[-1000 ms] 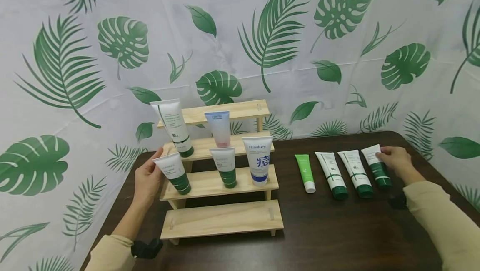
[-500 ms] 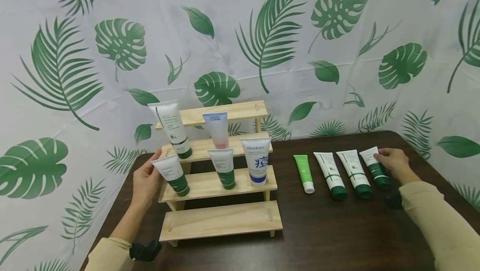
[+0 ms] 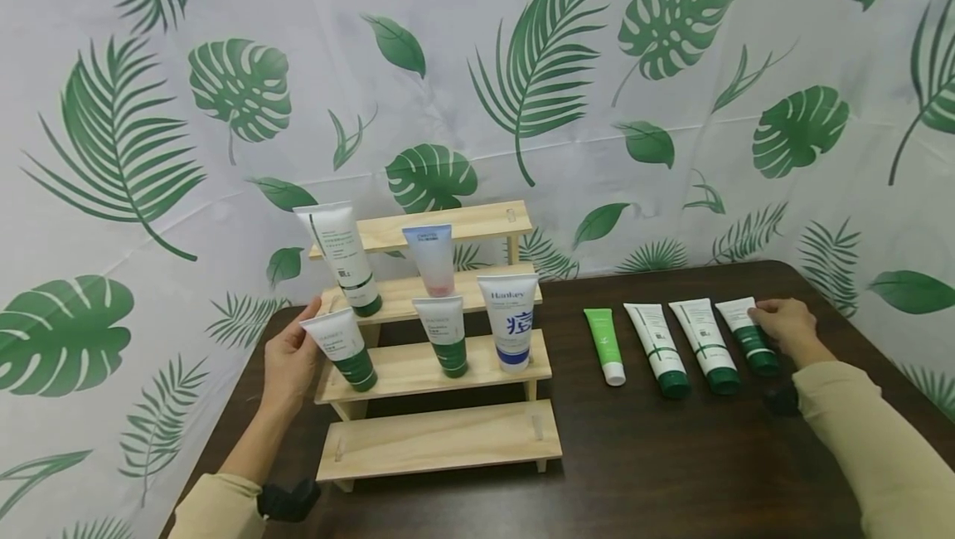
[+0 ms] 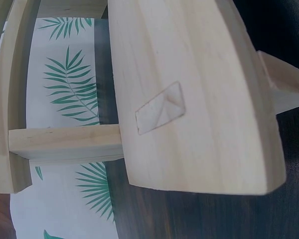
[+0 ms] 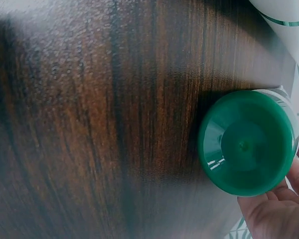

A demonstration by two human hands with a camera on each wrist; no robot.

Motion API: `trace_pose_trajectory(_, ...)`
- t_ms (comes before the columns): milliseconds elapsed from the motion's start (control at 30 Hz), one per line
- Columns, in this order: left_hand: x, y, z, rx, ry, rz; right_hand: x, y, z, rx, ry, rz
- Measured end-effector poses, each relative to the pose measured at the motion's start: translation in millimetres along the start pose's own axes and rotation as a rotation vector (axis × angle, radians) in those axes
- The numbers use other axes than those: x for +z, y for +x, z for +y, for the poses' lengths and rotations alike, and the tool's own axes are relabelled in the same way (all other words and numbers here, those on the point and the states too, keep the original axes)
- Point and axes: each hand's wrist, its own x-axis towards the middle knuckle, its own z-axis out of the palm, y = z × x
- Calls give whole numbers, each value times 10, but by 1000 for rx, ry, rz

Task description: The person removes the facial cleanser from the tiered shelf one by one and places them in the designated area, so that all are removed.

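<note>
My left hand [image 3: 289, 361] is at the left end of the wooden tiered shelf [image 3: 440, 437], next to a small white and green cosmetic tube [image 3: 343, 348] on the second tier. In the left wrist view only a sliver of the left hand [image 4: 0, 221] shows, by a plank end; its fingertips are hidden. At the far right, my right hand [image 3: 789, 327] pinches the upper side of a small white and green tube [image 3: 748, 336] lying on the table. The right wrist view shows that tube's green cap [image 5: 246, 144], with the right hand [image 5: 279, 211] against its side.
Another white and green tube [image 3: 443, 336] and a white and blue tube [image 3: 511, 319] stand on the second tier. Behind are a tall white tube [image 3: 341, 257] and a blue-pink tube [image 3: 431, 259]. A lime-green tube [image 3: 604, 346] and two white tubes [image 3: 654, 348] lie on the dark table [image 3: 671, 473].
The camera view has shifted slightly. Both hands stay in nearly the same places, and the tubes and shelf have not visibly moved.
</note>
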Motion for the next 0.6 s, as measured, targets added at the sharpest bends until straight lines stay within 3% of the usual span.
trace_pose_trajectory(367,11,5,-19,32,-25,19,-74,-81,-4,-28,-60,7)
trace_pose_trajectory(600,6,8,-25,32,-26,26,-122,-137,-43,-106,-126,36)
